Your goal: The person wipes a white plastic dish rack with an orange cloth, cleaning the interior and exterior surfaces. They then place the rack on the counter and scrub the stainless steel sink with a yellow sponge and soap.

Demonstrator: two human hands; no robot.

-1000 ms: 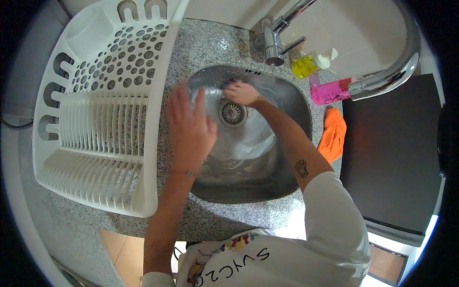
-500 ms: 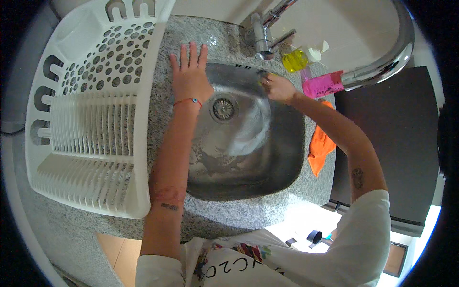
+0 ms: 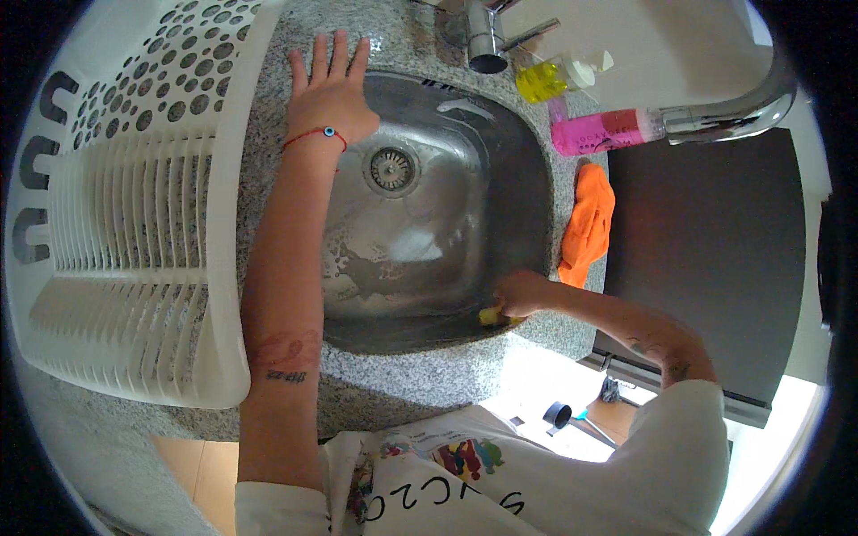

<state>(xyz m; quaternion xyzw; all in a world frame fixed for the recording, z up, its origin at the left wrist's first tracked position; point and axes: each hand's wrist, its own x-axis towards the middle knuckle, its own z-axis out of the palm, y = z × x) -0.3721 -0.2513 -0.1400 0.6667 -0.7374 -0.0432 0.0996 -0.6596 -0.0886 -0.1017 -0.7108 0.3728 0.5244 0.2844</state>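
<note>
Right hand [image 3: 523,293], lower right of the sink [image 3: 447,192]: fingers curled shut around a yellow sponge [image 3: 490,315], pressed against the sink's near wall just below the rim. Left hand [image 3: 329,85], upper left of centre: spread flat and holding nothing, palm on the speckled stone surface [image 3: 420,380] at the sink's far left corner, a red cord bracelet [image 3: 315,135] at the wrist.

Risks, as judged from this pose. The steel is wet, with suds pooled toward the lower left of the bowl; a sponge pushed hard along the curved wall could skid and let the knuckles strike the rim. The bracing left palm sits on stone that may be damp, so weight thrown onto it could slide toward the basin. Suds could be carried over the near edge onto the surface.

Surroundings. The drain [image 3: 391,167] lies open in the upper part of the bowl. A tap base [image 3: 485,40] stands at the top edge, and a curved spout [image 3: 746,103] arches across the upper right. A yellow bottle [image 3: 545,80] and a pink bottle [image 3: 601,132] lie beside the right rim, an orange cloth [image 3: 587,223] just below them; a wide sweep along that rim would meet these. A white drying rack [image 3: 125,205] fills the left, close beside the left forearm. A dark panel [image 3: 706,259] occupies the right.
</note>
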